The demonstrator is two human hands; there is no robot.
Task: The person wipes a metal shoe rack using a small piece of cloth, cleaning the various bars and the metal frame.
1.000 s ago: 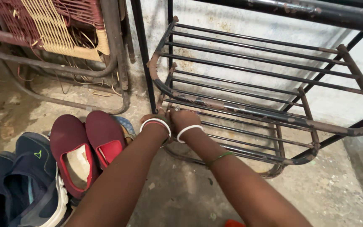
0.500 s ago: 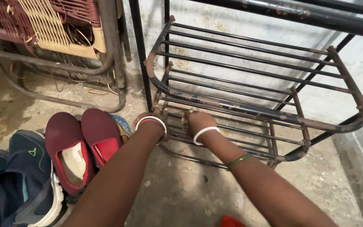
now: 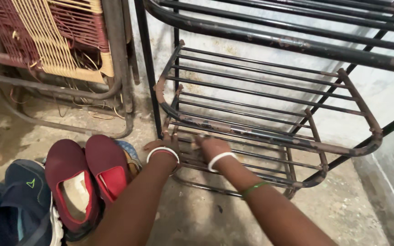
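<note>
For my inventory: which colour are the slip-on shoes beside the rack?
Dark maroon slip-on shoes, brighter red inside, seen in the head view.

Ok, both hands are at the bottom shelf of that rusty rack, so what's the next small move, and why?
Probably reach the left hand to the maroon shoes beside it. Both hands rest on the lowest shelf of the rack, the right hand on its bars; every shelf in view is bare, and the shoes lie on the floor alongside.

White bangles, green wrist thread

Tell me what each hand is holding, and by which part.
Both the left hand and right hand grip the rusty metal shoe rack at its lowest shelf's front bars.
</note>
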